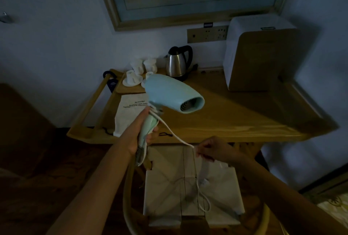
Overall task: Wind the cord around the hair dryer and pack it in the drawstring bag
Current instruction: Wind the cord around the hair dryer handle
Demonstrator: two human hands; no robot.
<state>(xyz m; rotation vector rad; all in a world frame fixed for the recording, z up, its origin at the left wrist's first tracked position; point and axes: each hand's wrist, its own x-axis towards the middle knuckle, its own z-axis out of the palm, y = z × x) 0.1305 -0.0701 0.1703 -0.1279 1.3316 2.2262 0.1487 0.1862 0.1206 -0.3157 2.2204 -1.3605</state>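
Above the bench, head view: a dim room seen from the person's own eye line, looking down at both bare forearms.
Hair dryer (174, 95): smooth pale blue-green plastic, a rounded tapering barrel with its round nozzle turned to the right and a dark grille visible inside; it is held in the air over the front edge of the bench.
Left hand (140, 132): wrapped tight around the dryer's slim handle, fingers closed on it.
Cord (170, 131): flat white flex, a few turns already lying around the top of the handle, then running down and right to the other hand; beyond that it hangs in a loose loop with the plug end blurred.
Right hand (211, 149): fingertips pinched together on the cord, well apart from the left hand.
Drawstring bag (128, 114): pale cloth, flat and rectangular with dark print, lying on the left part of the bench behind the dryer handle, a thin dark string at its near end.
Bench (235, 114): warm wood with visible grain and a raised rim.
Kettle (178, 63): brushed steel body, black handle, at the back.
Cups (140, 71): small white ones on saucers, left of the kettle.
Chair (190, 187): pale woven seat under the hands.
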